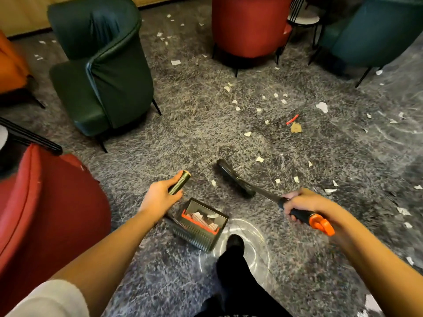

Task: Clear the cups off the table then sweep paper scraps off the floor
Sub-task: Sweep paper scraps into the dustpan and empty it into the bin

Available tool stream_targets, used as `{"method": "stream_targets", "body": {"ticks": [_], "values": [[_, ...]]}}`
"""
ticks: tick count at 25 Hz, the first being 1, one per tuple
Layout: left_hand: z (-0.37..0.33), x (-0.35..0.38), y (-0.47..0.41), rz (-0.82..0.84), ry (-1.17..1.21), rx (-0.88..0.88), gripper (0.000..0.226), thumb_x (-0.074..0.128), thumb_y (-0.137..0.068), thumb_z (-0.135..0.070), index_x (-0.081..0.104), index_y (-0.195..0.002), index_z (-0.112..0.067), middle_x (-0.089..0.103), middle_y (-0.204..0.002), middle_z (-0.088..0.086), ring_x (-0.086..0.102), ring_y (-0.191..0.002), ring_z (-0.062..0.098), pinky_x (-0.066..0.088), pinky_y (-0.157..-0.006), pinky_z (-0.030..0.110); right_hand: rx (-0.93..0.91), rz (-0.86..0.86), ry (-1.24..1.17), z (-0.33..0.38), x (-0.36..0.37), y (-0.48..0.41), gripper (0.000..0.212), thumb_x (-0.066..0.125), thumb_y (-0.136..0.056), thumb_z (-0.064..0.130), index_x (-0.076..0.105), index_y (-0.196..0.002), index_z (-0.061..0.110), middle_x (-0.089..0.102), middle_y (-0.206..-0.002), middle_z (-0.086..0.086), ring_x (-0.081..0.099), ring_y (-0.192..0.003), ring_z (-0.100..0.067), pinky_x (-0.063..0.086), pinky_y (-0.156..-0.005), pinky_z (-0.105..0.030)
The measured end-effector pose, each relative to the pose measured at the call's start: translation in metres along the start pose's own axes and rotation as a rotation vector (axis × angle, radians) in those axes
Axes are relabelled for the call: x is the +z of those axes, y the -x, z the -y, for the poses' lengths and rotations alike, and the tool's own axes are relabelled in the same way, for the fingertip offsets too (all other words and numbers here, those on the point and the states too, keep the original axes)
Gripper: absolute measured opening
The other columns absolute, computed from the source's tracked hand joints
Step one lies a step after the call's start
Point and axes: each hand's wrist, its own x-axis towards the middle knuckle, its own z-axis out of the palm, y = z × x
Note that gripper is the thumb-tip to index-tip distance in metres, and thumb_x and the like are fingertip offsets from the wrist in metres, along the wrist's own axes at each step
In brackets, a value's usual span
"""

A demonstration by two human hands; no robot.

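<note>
- Broom (270, 197) in use: the right hand (297, 204) is clenched round its black grip, just above the orange end cap (321, 226).
- Its long axis slants from that cap at the lower right, up and to the left, down to the dark broom head (233, 179), which rests on the grey speckled floor (183, 133) in front of the person.
- The broom head's own length runs from the far left to the near right, across the line of the shaft.
- The left hand (160, 195) is curled round the dustpan handle (179, 181), whose tan-tipped end points up and to the right, away from the person.
- The black dustpan (196, 236) sits on the floor below that hand, just beyond the person's black shoe (235, 242); white scraps lie inside it behind an orange strip.
- White paper scraps (321, 107) are scattered over the floor beyond and to the right of the broom head, several of them just beside it; a red strip (292, 119) and a brown piece (295, 127) lie among them.
- More scraps lie toward the far edge of the floor, between a green armchair (103, 76) and a red armchair (249, 26).
- A teal armchair (377, 30) stands at the far right corner, and a second red chair (45, 213) at the near left.
</note>
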Motion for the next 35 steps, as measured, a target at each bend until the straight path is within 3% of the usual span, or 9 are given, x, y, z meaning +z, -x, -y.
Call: {"method": "stream_targets", "body": {"ticks": [4, 7, 9, 12, 16, 21, 26, 30, 35], "values": [[-0.012, -0.004, -0.054, 0.007, -0.003, -0.01, 0.058, 0.068, -0.085, -0.013, 0.048, -0.137, -0.025, 0.069, -0.097, 0.003, 0.051, -0.06, -0.006, 0.039, -0.05, 0.003, -0.041, -0.067, 0.075, 0.045, -0.021, -0.056, 0.012, 0.056, -0.072, -0.013, 0.056, -0.082, -0.005, 0.051, -0.041, -0.012, 0.049, -0.033, -0.019, 0.04, -0.036, -0.021], [-0.021, -0.013, -0.095, 0.009, -0.035, -0.013, 0.055, 0.069, -0.084, -0.013, 0.05, -0.135, -0.022, 0.069, -0.097, 0.002, 0.051, -0.062, -0.007, 0.037, -0.052, 0.0, -0.044, -0.076, 0.152, 0.073, -0.03, -0.087, 0.01, 0.06, -0.072, -0.007, 0.056, -0.064, -0.001, 0.053, -0.038, -0.008, 0.05, -0.032, -0.017, 0.038, -0.035, -0.018], [-0.026, -0.018, -0.115, 0.024, -0.036, -0.005, 0.057, 0.069, -0.084, -0.012, 0.049, -0.136, -0.024, 0.065, -0.095, -0.005, 0.052, -0.065, -0.011, 0.037, -0.053, 0.0, -0.009, -0.033, 0.247, 0.087, -0.03, -0.101, 0.006, 0.066, -0.075, 0.001, 0.061, -0.075, -0.003, 0.059, -0.049, -0.007, 0.053, -0.036, -0.015, 0.04, -0.038, -0.019], [-0.027, -0.029, -0.138, 0.048, -0.026, 0.021, 0.057, 0.069, -0.083, -0.008, 0.05, -0.135, -0.022, 0.061, -0.105, -0.008, 0.052, -0.069, -0.014, 0.038, -0.056, -0.001, 0.069, 0.043, 0.436, 0.092, -0.024, -0.115, 0.026, 0.07, -0.078, 0.012, 0.062, -0.1, 0.0, 0.062, -0.068, -0.007, 0.055, -0.045, -0.014, 0.042, -0.043, -0.019], [-0.02, -0.046, -0.163, 0.025, -0.055, 0.067, 0.054, 0.069, -0.082, -0.003, 0.053, -0.132, -0.013, 0.065, -0.109, -0.001, 0.054, -0.072, -0.005, 0.037, -0.062, -0.003, 0.076, 0.081, 0.533, 0.085, -0.01, -0.114, 0.011, 0.068, -0.074, 0.007, 0.061, -0.081, 0.009, 0.061, -0.062, -0.002, 0.057, -0.045, -0.01, 0.04, -0.04, -0.012], [-0.019, -0.059, -0.194, 0.035, -0.128, 0.075, 0.055, 0.069, -0.084, -0.011, 0.051, -0.135, -0.02, 0.067, -0.087, 0.003, 0.052, -0.057, 0.003, 0.038, -0.051, 0.008, 0.098, 0.093, 0.43, 0.085, 0.033, -0.102, 0.015, 0.066, -0.07, 0.001, 0.057, -0.08, 0.007, 0.059, -0.06, -0.004, 0.057, -0.039, -0.011, 0.043, -0.038, -0.016], [-0.009, -0.067, -0.198, 0.054, -0.102, 0.09, 0.052, 0.07, -0.082, -0.011, 0.054, -0.132, -0.014, 0.069, -0.11, 0.01, 0.064, -0.078, 0.018, 0.047, -0.069, 0.023, 0.086, 0.159, 0.393, 0.101, 0.088, -0.078, 0.018, 0.065, -0.069, 0.004, 0.059, -0.086, 0.008, 0.056, -0.058, -0.002, 0.056, -0.046, -0.014, 0.042, -0.04, -0.018], [0.005, -0.077, -0.196, 0.06, -0.098, 0.075, 0.049, 0.07, -0.082, -0.014, 0.057, -0.129, -0.012, 0.069, -0.111, 0.01, 0.061, -0.074, 0.016, 0.047, -0.07, 0.023, 0.092, 0.161, 0.253, 0.105, 0.085, -0.052, 0.035, 0.057, -0.076, -0.007, 0.059, -0.111, -0.006, 0.054, -0.065, -0.014, 0.05, -0.034, -0.011, 0.038, -0.034, -0.017], [0.01, -0.077, -0.182, 0.081, -0.018, 0.161, 0.048, 0.07, -0.082, -0.01, 0.057, -0.128, -0.006, 0.066, -0.118, 0.012, 0.064, -0.088, 0.018, 0.045, -0.077, 0.019, 0.132, 0.102, 0.06, 0.093, 0.08, -0.015, 0.046, 0.05, -0.08, -0.015, 0.056, -0.121, 0.007, 0.051, -0.052, -0.008, 0.046, -0.028, -0.011, 0.034, -0.03, -0.013]]}}
